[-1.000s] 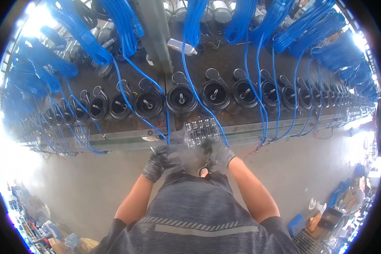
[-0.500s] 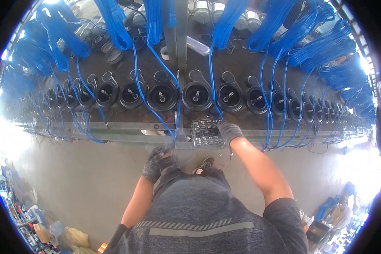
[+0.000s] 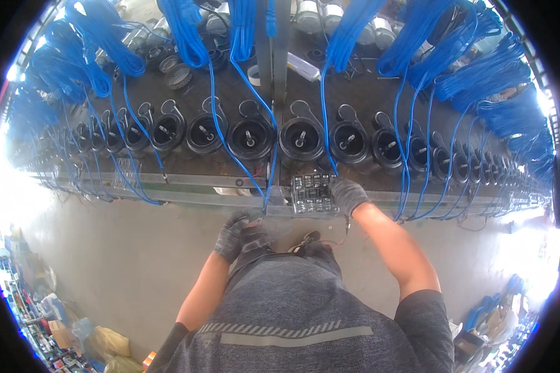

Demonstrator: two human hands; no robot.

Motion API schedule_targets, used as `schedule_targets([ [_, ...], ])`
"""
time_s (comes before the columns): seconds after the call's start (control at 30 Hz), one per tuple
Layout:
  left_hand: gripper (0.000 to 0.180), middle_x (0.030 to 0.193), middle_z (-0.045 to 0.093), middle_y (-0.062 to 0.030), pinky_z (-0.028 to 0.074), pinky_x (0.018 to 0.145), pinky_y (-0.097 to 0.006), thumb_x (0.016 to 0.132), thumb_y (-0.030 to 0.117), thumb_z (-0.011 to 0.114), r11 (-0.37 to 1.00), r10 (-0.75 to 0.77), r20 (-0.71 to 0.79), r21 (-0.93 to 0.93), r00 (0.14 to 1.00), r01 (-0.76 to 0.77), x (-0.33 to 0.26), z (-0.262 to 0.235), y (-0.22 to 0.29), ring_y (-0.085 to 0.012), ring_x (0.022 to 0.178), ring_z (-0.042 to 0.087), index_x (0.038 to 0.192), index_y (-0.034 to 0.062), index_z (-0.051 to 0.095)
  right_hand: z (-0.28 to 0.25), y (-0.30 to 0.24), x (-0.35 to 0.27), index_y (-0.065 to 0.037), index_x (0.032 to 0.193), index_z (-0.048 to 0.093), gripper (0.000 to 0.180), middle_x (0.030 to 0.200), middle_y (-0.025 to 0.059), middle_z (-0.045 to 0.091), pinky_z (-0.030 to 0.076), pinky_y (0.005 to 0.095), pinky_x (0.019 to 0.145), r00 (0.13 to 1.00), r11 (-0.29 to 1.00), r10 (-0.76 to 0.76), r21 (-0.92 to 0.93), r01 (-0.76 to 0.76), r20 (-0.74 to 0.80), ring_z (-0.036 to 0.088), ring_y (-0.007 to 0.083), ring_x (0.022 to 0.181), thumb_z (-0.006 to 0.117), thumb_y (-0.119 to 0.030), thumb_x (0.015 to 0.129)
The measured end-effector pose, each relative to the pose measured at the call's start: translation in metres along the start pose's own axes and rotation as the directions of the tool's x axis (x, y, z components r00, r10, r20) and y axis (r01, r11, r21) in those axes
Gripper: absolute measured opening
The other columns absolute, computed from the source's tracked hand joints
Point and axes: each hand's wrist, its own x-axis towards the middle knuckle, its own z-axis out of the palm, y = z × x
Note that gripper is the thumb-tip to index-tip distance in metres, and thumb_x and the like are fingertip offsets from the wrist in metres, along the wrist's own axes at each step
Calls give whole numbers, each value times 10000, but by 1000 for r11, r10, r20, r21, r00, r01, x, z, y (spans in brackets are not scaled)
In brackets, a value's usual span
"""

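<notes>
Dark bench [image 3: 364, 87] running behind, black tray [image 3: 313, 193] displaying rows of small silvery parts [image 3: 308, 180], right hand [image 3: 350, 196] half-curling at its right edge, left hand [image 3: 231, 236] curling, either hold being indiscernible.

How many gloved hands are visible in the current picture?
2: the left hand, in front of the bench; the right hand, at the right side of the tray. No others show.

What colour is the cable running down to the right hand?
The cable is bright blue, best seen in the head view.
</notes>
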Motion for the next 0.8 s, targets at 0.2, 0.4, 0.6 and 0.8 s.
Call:
schedule_targets([
  [0.2, 368, 1228, 678, -123, 606, 940, -519, 976, 50, 573, 999, -48, -36, -4, 998, 48, 21, 28, 1, -333, 1114, 690, 1342, 89, 573, -42, -34, -11, -18, 1055, 708, 243, 977, 209, 751, 575, 463, 865, 976, 917, 216, 336, -214, 33, 731, 375, 937, 689, -197, 892],
  [0.4, 416, 1286, 654, -124, 605, 971, -469, 966, 49, 585, 991, -93, 158, -83, 983, 107, 54, 19, -22, -298, 1132, 681, 1380, 70, 551, -35, -110, -14, -23, 1137, 717, 353, 1033, 208, 755, 571, 418, 881, 988, 649, -107, 746, 151, -107, 730, 370, 990, 763, -251, 872],
  [0.6, 484, 1290, 655, -119, 606, 961, -410, 931, 56, 617, 994, 8, 264, 106, 965, -37, 29, 26, -9, -249, 1137, 678, 1407, 29, 537, -15, -65, -19, -44, 1184, 712, 341, 1101, 219, 739, 561, 439, 923, 973, 675, 172, 737, -4, -152, 708, 386, 1042, 739, -193, 878],
  [0.8, 484, 1289, 659, -100, 585, 972, -349, 931, 83, 658, 936, 48, 220, 329, 974, -120, 25, 3, -17, -219, 1164, 664, 1399, 35, 544, 6, -12, -3, -40, 1202, 690, 335, 1190, 239, 682, 525, 463, 978, 980, 880, 196, 448, -157, -42, 665, 393, 1114, 692, -117, 876],
])
